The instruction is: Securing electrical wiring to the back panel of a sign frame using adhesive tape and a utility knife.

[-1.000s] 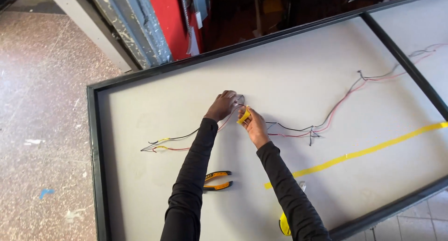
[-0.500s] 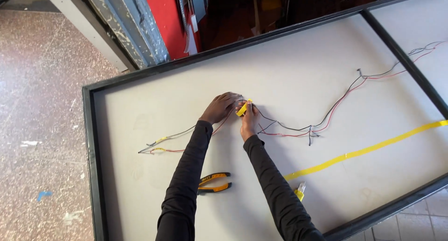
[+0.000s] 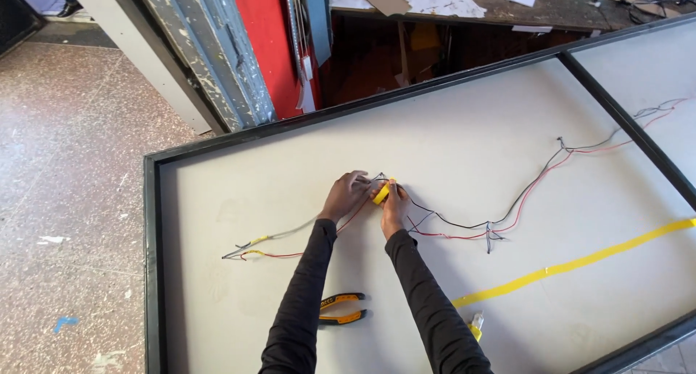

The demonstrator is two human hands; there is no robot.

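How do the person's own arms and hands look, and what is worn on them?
Both arms wear long, close-fitting black sleeves that reach to the wrists. The left sleeve and the right sleeve look plain; no print or stripe shows. The left hand and right hand are bare: no gloves, and no watch or ring shows.

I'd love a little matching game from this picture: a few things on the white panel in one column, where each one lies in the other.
Things:
1. pliers
2. yellow tape roll
3. yellow tape strip
4. wires

Places:
A. stuck flat across the panel's right part
B. between the left hand and right hand
C. beside the left forearm
D. trailing from the hands toward the right

Pairs: 1-C, 2-B, 3-A, 4-D
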